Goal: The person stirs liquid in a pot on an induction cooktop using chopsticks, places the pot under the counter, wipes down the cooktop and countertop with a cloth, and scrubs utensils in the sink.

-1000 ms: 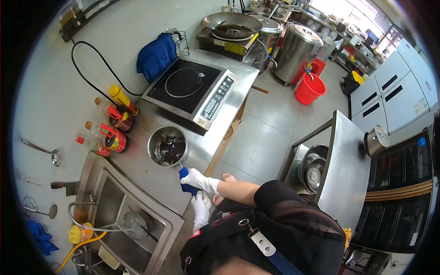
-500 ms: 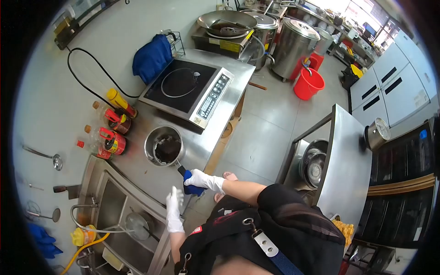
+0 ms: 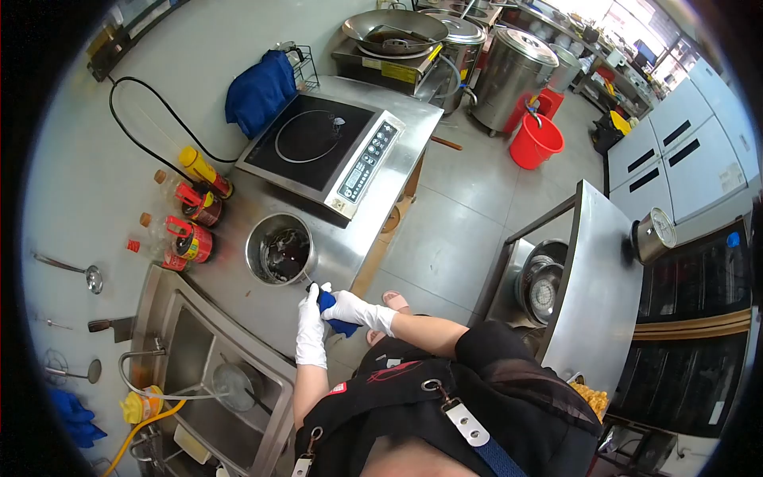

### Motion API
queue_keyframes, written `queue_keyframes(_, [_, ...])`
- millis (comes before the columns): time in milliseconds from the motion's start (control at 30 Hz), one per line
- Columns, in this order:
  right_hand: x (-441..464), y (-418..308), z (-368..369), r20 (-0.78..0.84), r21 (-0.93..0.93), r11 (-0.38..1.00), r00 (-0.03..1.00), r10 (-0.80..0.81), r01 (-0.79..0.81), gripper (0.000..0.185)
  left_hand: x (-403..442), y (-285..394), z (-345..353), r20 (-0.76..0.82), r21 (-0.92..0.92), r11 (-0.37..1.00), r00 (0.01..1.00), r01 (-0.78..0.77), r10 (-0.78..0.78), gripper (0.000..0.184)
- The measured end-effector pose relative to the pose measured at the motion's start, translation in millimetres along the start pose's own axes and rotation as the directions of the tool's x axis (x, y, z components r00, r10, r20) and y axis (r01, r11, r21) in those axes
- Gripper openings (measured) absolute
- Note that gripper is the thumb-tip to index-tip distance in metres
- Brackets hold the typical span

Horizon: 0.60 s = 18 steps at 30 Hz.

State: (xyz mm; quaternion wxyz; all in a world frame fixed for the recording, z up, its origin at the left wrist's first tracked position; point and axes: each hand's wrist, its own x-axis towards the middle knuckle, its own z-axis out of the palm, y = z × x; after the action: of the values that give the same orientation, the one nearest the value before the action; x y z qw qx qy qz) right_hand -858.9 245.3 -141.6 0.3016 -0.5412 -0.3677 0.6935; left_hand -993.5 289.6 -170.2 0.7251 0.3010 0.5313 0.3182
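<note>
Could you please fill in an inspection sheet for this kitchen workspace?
Surface: steel counter, with a small brownish speck near the pot.
Job's things: pot on the counter, dark contents inside; blue cloth at its handle.
Clutter: several bottles grouped by the wall, beyond the pot from the sink.
Grip: right hand holds the cloth, white-gloved; left hand, also gloved, is at the handle, its exact grip unclear.
Cables: black cable looped down the wall towards the bottles; its end is hidden.
Surroundings: induction cooker on the counter; wok farther back; red bucket on the floor.
Spills on visible floor: nothing seen.
</note>
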Motion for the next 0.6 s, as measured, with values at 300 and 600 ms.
queue_keyframes(300, [-32, 16, -6, -0.034, -0.049, 0.994, 0.995, -0.095, 0.093, 0.017, 9, -14, 1, -0.021, -0.078, 0.997, 1.0, 0.012, -0.013, 0.052])
queue_keyframes(600, [-41, 36, -12, -0.015, -0.26, 0.955, 0.988, -0.151, 0.142, 0.035, 4, -8, 5, -0.022, -0.167, 0.986, 1.0, 0.0, -0.003, 0.045])
